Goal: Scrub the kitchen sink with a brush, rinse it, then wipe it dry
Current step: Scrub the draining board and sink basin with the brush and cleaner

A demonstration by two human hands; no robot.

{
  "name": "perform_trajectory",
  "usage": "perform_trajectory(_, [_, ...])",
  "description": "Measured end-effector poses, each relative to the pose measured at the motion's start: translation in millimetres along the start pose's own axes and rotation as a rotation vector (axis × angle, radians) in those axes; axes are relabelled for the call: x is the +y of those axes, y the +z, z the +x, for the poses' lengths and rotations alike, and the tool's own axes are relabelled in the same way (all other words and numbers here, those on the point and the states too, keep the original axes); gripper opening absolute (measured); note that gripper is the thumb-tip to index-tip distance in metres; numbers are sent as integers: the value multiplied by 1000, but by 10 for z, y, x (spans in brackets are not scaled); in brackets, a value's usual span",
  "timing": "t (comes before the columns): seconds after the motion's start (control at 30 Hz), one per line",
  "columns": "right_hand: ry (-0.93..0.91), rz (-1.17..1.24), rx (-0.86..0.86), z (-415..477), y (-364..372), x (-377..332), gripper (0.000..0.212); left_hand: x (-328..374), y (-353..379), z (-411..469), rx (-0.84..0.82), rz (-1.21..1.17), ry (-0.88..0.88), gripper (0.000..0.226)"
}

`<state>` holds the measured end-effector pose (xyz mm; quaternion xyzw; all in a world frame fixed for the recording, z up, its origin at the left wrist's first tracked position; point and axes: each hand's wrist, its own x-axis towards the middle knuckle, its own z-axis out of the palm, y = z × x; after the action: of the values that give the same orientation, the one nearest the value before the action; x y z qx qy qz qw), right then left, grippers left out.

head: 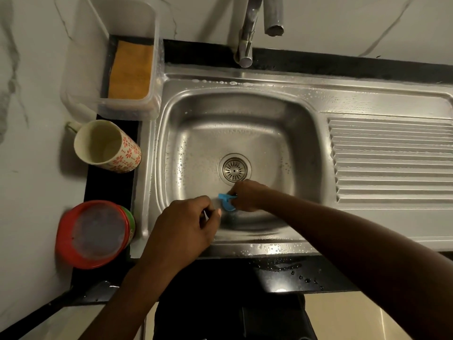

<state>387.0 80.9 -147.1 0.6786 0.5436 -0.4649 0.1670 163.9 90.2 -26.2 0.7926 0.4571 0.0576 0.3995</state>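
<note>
1. Step in hand, by my judgement: scrubbing. The sink (171, 133) carried droplets on its walls and rim, with a little foam on the back ledge. No water ran from the tap (247, 33).
2. The right hand (247, 196) reached deep into the basin, fingers curled tightly round the blue brush (226, 202).
3. The brush sat low at the front of the basin, just in front of the drain (234, 170), where the floor curves up into the front wall. Its blue handle stuck out to the left of the right hand's fingers. The bristles were hidden beneath, so contact with the steel was likely but not seen.
4. The left hand (183, 229) hovered over the front-left corner of the basin, near the brush but apart from it. Its fingers curled toward the thumb; I could not tell whether they pinched anything.
5. To do the step well: press firmly and use short overlapping strokes. Work the curved corners and the ring round the drain, then the walls and ledge. Wet steel is slippery, so a firm grip matters.
6. On the counter to the left stood a mug (107, 146) and a red tub (93, 234).
</note>
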Motion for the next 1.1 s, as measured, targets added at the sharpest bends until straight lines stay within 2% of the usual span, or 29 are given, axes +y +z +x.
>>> perform_trajectory(0.13, [24,-63,53,-59,-26,116,41,-16,-61,-60,15,5,-12,20])
perform_trajectory(0.3, [167,-188,72,-339,-266,561,43,-41,-117,-176,65,12,-12,24])
perform_trajectory(0.43, [199,-209,161,-457,-322,545,42,-14,-147,-251,85,1,0,25])
perform_trajectory(0.6, [98,76,361,-755,-244,398,37,43,-223,-295,89,-6,32,24])
perform_trajectory(0.87, [10,430,695,-1563,-132,496,46,180,-321,-391,100,-1,64,25])
perform_trajectory(1.1, [-11,618,860,-2060,2,541,25,511,-195,-560,200,-30,52,27])
